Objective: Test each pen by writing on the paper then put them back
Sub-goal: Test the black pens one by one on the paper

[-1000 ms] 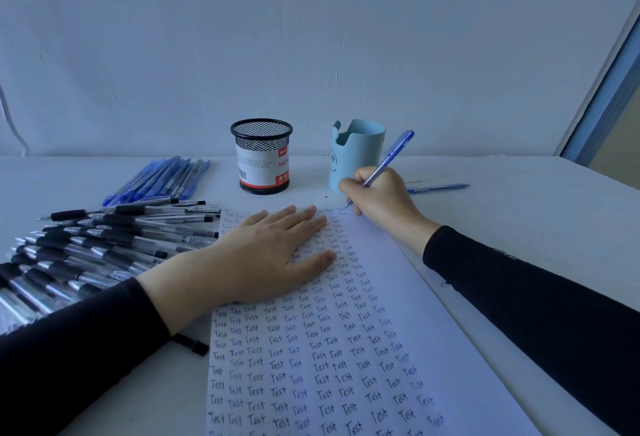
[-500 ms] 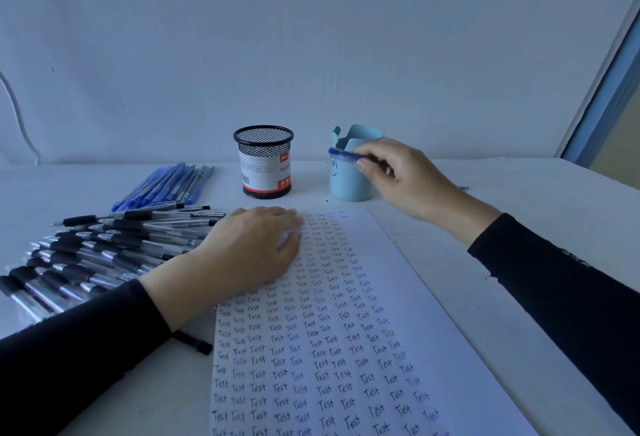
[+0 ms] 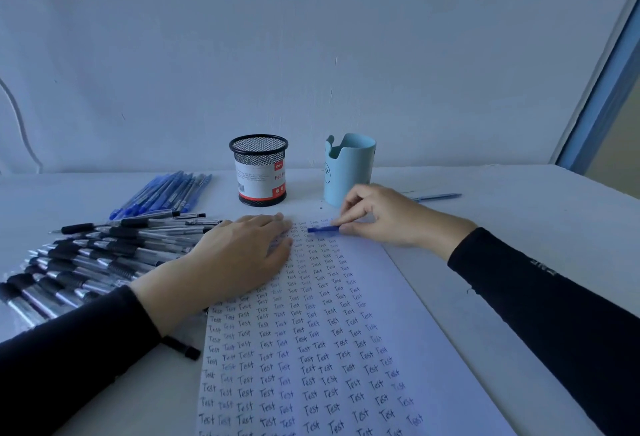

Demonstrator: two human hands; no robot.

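The white paper (image 3: pixel 398 297), filled with rows of the handwritten word "Test", lies in front of me. My left hand (image 3: pixel 239 255) rests palm down on its upper left corner. My right hand (image 3: pixel 377 217) hovers low over the sheet's top edge and pinches a blue pen (image 3: pixel 322 228). Only the pen's dark blue end shows, pointing left toward my left hand; the rest is hidden under my fingers. Just behind my right hand stands a light blue pen cup (image 3: pixel 348 168), and to its left a black mesh pen holder (image 3: pixel 258 168).
Several black pens (image 3: pixel 104 255) lie fanned out at the left, with a row of blue pens (image 3: pixel 166 193) behind them. A single blue pen (image 3: pixel 436 197) lies right of the cup. One black pen (image 3: pixel 180 349) pokes out under my left forearm. A wall closes the back.
My right hand stopped writing, lifted the pen toward the blue cup and turned it sideways, then brought it back down over the paper's top edge. My left hand stayed put on the paper.
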